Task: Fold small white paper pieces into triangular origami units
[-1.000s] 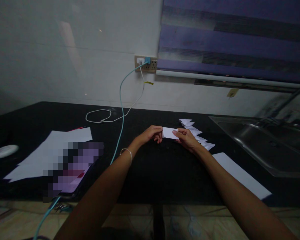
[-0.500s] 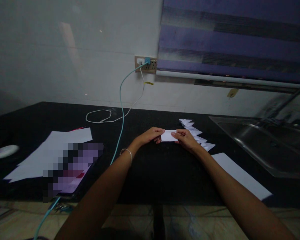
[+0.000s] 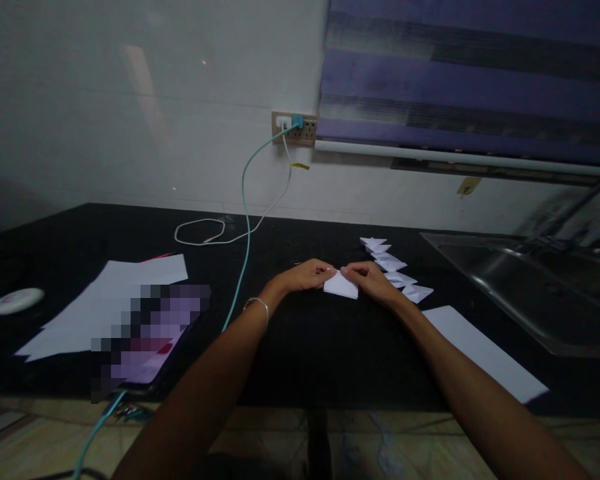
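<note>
Left hand [image 3: 309, 274], right hand [image 3: 373, 280] pinching folded paper [image 3: 341, 287] at far edge; pointed paper shapes [image 3: 391, 262] at 2 o'clock from it; white sheet [image 3: 485, 352] at 4 o'clock

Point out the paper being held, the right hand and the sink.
Held paper [image 3: 341, 285], head view: middle of its white face.
Right hand [image 3: 373, 279], head view: back of the hand.
Sink [image 3: 513, 293], head view: bare basin.

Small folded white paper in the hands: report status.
Left hand, right hand pinching small folded white paper at far edge. Near edge uncovered. Pointed white paper shapes beside right hand, not blocking.
</note>
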Tool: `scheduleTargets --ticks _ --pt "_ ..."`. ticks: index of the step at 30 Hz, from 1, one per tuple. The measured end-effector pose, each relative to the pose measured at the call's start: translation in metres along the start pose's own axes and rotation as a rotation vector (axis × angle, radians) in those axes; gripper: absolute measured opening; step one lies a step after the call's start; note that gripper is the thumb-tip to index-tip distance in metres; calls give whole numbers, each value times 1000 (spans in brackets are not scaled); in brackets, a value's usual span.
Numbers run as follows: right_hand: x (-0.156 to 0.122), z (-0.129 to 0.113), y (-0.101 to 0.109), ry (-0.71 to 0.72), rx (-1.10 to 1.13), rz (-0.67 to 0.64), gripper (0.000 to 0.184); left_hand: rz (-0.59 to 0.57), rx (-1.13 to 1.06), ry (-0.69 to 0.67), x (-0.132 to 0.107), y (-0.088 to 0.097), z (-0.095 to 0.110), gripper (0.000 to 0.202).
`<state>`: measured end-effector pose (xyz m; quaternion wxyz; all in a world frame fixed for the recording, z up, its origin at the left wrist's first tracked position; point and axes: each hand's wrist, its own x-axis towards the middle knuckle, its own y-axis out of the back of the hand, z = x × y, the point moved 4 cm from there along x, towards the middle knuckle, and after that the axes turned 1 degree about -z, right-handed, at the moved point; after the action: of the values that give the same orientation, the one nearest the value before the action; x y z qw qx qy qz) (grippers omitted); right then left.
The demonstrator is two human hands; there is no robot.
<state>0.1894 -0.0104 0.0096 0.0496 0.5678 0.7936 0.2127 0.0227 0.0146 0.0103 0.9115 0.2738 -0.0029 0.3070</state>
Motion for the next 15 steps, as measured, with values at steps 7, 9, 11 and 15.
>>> scheduleTargets --ticks 7,9,11,15 --pt "0 3 2 -10 -99 19 44 2 -21 58 -2 -2 0 43" --pt "1 4 3 -12 -113 25 44 4 -21 57 -1 -3 0 43" --pt "1 5 3 -1 -130 20 43 18 -8 38 0 -3 -1 44" --pt "1 5 2 25 -149 1 42 48 31 -19 3 -3 -3 42"
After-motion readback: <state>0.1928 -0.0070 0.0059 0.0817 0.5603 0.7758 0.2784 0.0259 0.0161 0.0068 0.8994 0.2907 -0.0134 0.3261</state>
